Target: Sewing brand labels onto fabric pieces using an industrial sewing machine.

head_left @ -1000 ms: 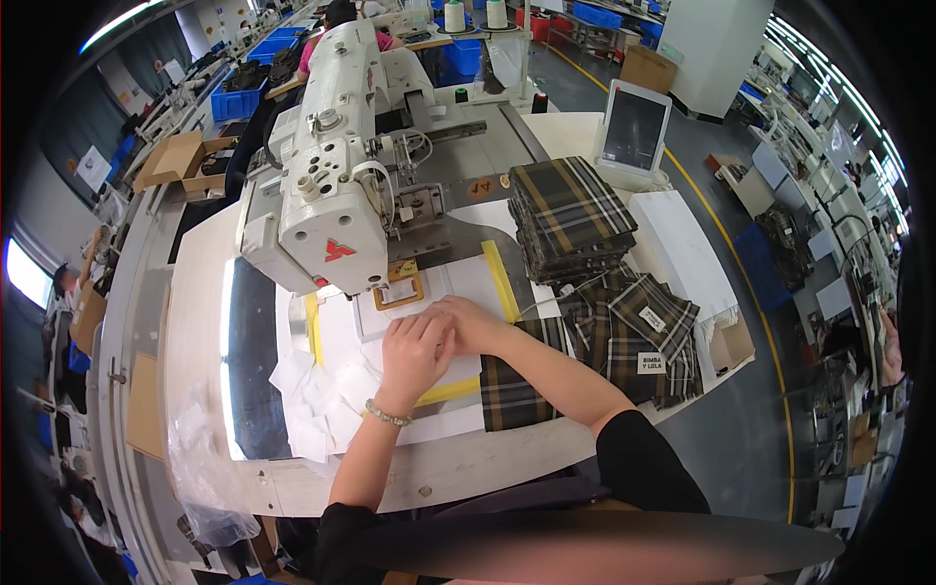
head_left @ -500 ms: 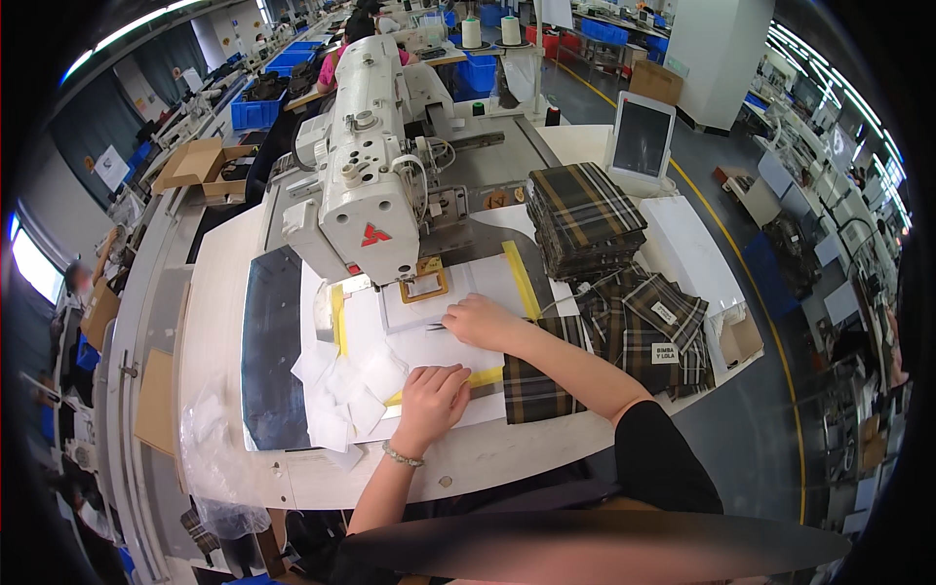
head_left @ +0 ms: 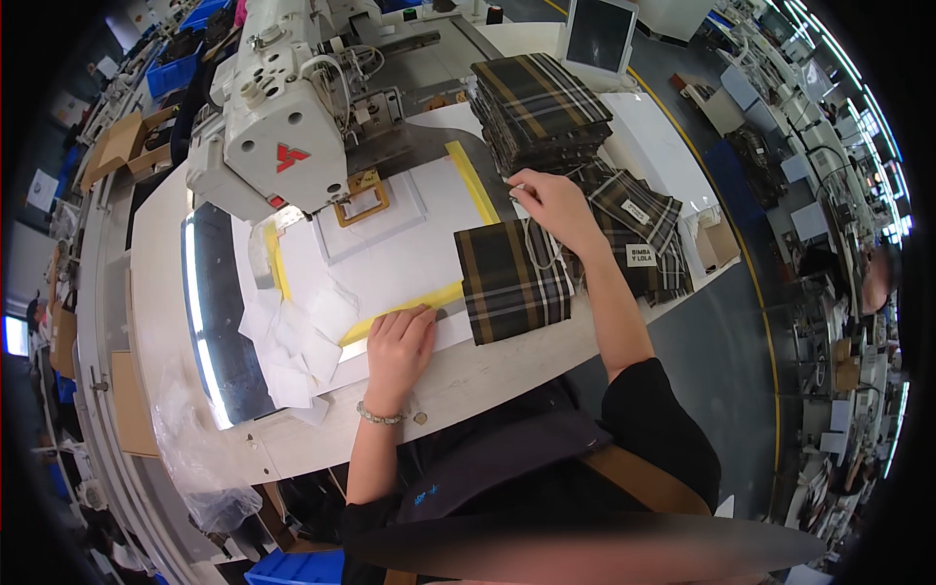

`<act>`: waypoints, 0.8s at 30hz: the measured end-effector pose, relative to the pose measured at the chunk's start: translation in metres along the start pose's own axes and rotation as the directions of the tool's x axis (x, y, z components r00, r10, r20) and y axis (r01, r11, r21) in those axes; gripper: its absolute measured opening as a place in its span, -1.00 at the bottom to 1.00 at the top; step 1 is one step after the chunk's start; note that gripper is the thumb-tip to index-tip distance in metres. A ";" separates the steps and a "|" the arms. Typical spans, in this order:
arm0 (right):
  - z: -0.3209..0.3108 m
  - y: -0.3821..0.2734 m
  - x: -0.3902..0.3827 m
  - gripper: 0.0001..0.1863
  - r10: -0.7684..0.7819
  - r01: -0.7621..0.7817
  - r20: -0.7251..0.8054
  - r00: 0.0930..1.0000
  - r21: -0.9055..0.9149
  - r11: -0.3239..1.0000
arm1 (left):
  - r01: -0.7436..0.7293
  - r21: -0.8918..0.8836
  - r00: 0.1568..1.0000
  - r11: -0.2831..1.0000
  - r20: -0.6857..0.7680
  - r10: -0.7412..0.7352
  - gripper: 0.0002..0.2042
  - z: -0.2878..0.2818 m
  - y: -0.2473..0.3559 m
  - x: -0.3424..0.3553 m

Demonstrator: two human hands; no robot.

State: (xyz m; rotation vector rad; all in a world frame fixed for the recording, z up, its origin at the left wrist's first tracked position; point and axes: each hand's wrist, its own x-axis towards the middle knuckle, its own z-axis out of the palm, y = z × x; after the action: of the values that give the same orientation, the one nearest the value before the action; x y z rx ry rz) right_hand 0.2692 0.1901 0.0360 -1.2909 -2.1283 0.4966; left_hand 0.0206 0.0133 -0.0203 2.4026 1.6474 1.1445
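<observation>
My left hand (head_left: 398,349) lies on the yellow-taped near edge of a white template sheet (head_left: 390,258), fingers resting flat and holding nothing. My right hand (head_left: 554,210) is raised in front of the stack of folded plaid fabric (head_left: 541,107), thumb and fingertips pinched together. What the pinch holds, if anything, is too small to make out. Below that hand a dark plaid fabric piece (head_left: 512,283) lies at the sheet's right side, a pale cord looped over its right part. Under the head of the white sewing machine (head_left: 283,127) sits a small brass-coloured frame (head_left: 363,202).
Loose white paper pieces (head_left: 302,331) are heaped at the sheet's left. More plaid pieces with pale labels (head_left: 639,219) lie right of my right hand, beside an open cardboard box (head_left: 717,239). A screen (head_left: 600,37) stands behind the stack. A clear plastic bag (head_left: 200,429) hangs off the left edge.
My right hand has moved right, from over the white sheet to the front of the fabric stack. My left hand stays at the sheet's near edge. The whole view has shifted.
</observation>
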 end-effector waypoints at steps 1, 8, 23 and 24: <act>-0.004 0.009 -0.008 -0.80 0.046 -0.046 -0.001 0.999 0.003 0.999 | 0.008 -0.010 1.000 1.000 0.009 -0.008 -0.80 0.000 0.001 0.000; -0.023 0.033 -0.063 -0.78 0.316 -0.253 -0.207 0.926 0.281 0.926 | -0.091 -0.046 0.969 0.995 0.226 0.099 -0.58 0.000 0.020 0.010; -0.025 0.049 -0.082 -0.75 0.279 -0.315 -0.280 0.918 -0.089 0.945 | -0.004 -0.242 0.995 0.970 0.101 0.029 -0.89 0.029 0.025 0.035; -0.023 0.055 -0.083 -0.75 0.203 -0.252 -0.301 0.932 -0.132 0.959 | 0.104 -0.257 0.994 0.961 0.067 -0.090 -0.92 0.023 0.027 0.043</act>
State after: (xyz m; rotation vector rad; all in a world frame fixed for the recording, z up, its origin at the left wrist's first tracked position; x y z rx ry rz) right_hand 0.3499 0.1421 -0.0031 -1.6121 -1.8208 0.2084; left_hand 0.0632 0.0446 -0.0029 2.1485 1.4758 1.1839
